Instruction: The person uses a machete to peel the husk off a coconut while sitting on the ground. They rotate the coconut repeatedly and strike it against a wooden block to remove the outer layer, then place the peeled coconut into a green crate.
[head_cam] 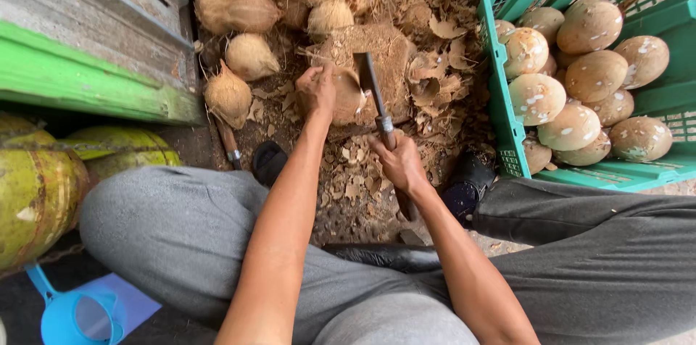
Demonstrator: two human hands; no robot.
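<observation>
My left hand (pixel 316 88) grips a brown coconut (pixel 348 96) and holds it against a wooden chopping block (pixel 380 51) on the ground. My right hand (pixel 396 160) is closed around the handle of a cleaver (pixel 370 80), whose dark blade rests against the right side of the coconut. Both forearms reach forward between my knees in grey trousers.
A green plastic crate (pixel 507 120) at the right holds several peeled pale coconuts (pixel 594 73). Husked fibrous coconuts (pixel 250 55) are piled at the top left. Husk shavings litter the ground. Green coconuts (pixel 32 185), a blue scoop (pixel 72 312) and a second knife (pixel 228 143) lie at the left.
</observation>
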